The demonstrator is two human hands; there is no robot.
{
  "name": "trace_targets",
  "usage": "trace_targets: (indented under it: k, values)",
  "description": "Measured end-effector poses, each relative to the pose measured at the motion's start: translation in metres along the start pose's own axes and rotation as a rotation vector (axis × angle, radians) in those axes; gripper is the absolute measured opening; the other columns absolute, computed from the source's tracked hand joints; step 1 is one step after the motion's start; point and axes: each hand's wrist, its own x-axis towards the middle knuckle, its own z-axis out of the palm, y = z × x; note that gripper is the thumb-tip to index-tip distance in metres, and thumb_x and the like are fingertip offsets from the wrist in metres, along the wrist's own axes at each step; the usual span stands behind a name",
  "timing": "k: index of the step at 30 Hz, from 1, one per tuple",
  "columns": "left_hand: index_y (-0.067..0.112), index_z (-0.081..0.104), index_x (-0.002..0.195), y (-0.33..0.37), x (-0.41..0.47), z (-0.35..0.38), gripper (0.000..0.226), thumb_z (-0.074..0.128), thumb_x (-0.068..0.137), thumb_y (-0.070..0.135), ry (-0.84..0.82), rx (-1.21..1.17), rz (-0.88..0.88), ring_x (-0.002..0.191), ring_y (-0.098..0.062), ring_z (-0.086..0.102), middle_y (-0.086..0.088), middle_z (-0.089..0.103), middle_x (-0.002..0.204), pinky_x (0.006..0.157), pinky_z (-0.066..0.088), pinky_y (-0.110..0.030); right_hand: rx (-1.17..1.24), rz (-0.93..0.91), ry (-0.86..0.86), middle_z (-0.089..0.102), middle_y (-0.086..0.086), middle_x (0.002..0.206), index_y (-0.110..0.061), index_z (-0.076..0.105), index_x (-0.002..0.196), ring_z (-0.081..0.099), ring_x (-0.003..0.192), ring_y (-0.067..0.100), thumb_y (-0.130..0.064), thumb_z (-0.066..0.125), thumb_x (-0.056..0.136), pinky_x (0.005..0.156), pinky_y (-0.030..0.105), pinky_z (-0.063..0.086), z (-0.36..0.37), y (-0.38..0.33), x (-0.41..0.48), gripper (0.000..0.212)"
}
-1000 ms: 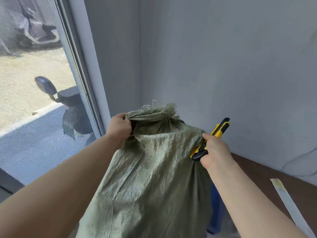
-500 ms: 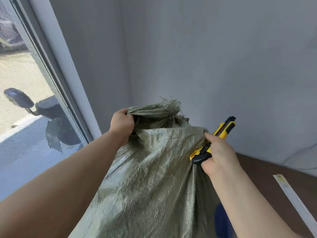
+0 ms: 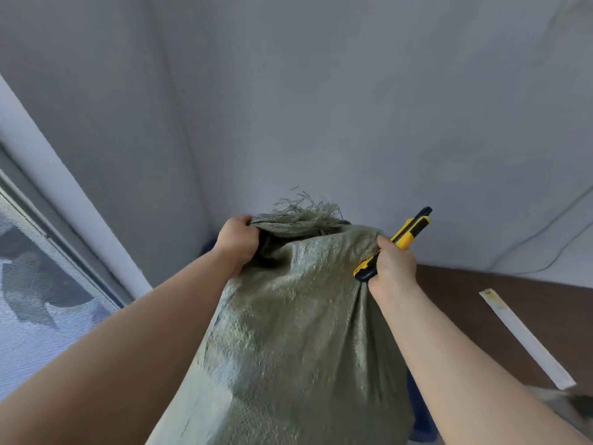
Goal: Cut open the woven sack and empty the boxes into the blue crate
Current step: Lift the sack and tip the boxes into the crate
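Both hands clench the sack (image 3: 288, 316), left hand (image 3: 238, 236) at its frayed end, right hand (image 3: 393, 264) also gripping the knife (image 3: 405, 236); tipping it out seems next.

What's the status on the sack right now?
Left hand gripping sack top. Right hand holds fabric plus utility knife. No boxes visible.

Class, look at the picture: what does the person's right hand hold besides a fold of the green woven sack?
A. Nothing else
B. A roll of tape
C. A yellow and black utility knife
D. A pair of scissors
C: the right hand grips a yellow and black utility knife against the sack.
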Motion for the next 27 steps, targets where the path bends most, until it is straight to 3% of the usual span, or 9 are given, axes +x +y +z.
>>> trace_targets:
  k: [3,5,13,16,18,20,22,24,27]
  values:
    - [0.001,0.066,0.102,-0.008,0.014,0.013,0.031,0.040,0.086,-0.002,-0.034,0.083,0.002,0.085,-0.029,0.061,-0.017,0.067,0.094,0.071,0.047,-0.031,-0.058,-0.029,-0.009,0.042,0.002,0.076,-0.012,0.047,0.090,0.044,0.067,0.017,-0.012,0.054,0.095,0.069,0.034,0.039,0.007,0.005,0.019,0.008]
    - [0.001,0.065,0.100,-0.013,0.023,0.020,0.029,0.040,0.086,-0.001,-0.026,0.155,-0.004,0.088,-0.032,0.062,-0.018,0.068,0.097,0.075,0.050,-0.035,-0.104,-0.053,-0.016,0.041,0.003,0.074,-0.014,0.046,0.083,0.042,0.065,0.017,-0.012,0.054,0.095,0.063,0.031,0.037,0.010,0.010,0.034,0.014]
    - [-0.002,0.067,0.096,-0.045,0.056,0.040,0.028,0.040,0.088,0.002,0.021,0.354,-0.029,0.075,-0.025,0.052,-0.010,0.060,0.080,0.054,0.037,-0.031,-0.349,-0.121,-0.080,0.036,0.002,0.070,-0.016,0.043,0.080,0.037,0.062,0.016,-0.015,0.056,0.094,0.055,0.030,0.032,0.004,0.048,0.089,0.019]
    - [-0.001,0.067,0.096,-0.055,0.064,0.045,0.027,0.042,0.088,0.006,0.021,0.448,-0.032,0.074,-0.026,0.051,-0.004,0.054,0.070,0.055,0.036,-0.029,-0.447,-0.135,-0.127,0.042,0.001,0.073,-0.016,0.047,0.087,0.041,0.067,0.016,-0.019,0.056,0.094,0.057,0.029,0.034,0.003,0.064,0.101,0.012]
    - [0.014,0.068,0.099,-0.060,0.063,0.048,0.028,0.043,0.087,0.013,-0.004,0.671,-0.058,0.096,-0.029,0.052,-0.001,0.053,0.081,0.078,0.040,-0.035,-0.506,-0.144,-0.146,0.045,0.001,0.075,-0.013,0.050,0.097,0.043,0.068,0.017,-0.021,0.056,0.094,0.059,0.029,0.036,0.001,0.074,0.105,0.010]
    - [0.031,0.065,0.105,-0.067,0.063,0.047,0.031,0.043,0.086,0.020,-0.071,0.793,-0.108,0.119,-0.029,0.041,0.003,0.053,0.099,0.102,0.027,-0.053,-0.561,-0.163,-0.168,0.047,0.001,0.077,-0.011,0.052,0.103,0.045,0.067,0.017,-0.022,0.056,0.094,0.057,0.029,0.039,-0.001,0.082,0.109,0.015]
    - [0.038,0.059,0.116,-0.078,0.067,0.044,0.039,0.040,0.081,0.039,-0.169,0.741,-0.118,0.129,-0.029,0.036,0.006,0.052,0.125,0.106,0.024,-0.062,-0.597,-0.180,-0.195,0.048,0.001,0.077,-0.011,0.052,0.104,0.046,0.065,0.017,-0.022,0.056,0.095,0.053,0.026,0.039,-0.004,0.088,0.111,0.015]
    - [0.041,0.048,0.129,-0.086,0.069,0.043,0.062,0.035,0.072,0.063,-0.273,0.785,-0.058,0.138,-0.028,0.028,0.005,0.036,0.148,0.109,0.027,-0.057,-0.647,-0.191,-0.214,0.049,-0.001,0.078,-0.014,0.051,0.104,0.046,0.063,0.012,-0.021,0.055,0.095,0.050,0.023,0.035,-0.007,0.093,0.113,0.012]
    - [0.043,0.023,0.145,-0.082,0.061,0.045,0.080,0.040,0.074,0.076,-0.386,0.905,-0.073,0.146,-0.031,0.014,0.006,0.008,0.160,0.113,0.025,-0.053,-0.638,-0.154,-0.224,0.057,0.004,0.089,-0.013,0.054,0.107,0.055,0.075,0.016,-0.017,0.056,0.094,0.055,0.024,0.038,-0.009,0.103,0.117,0.014]
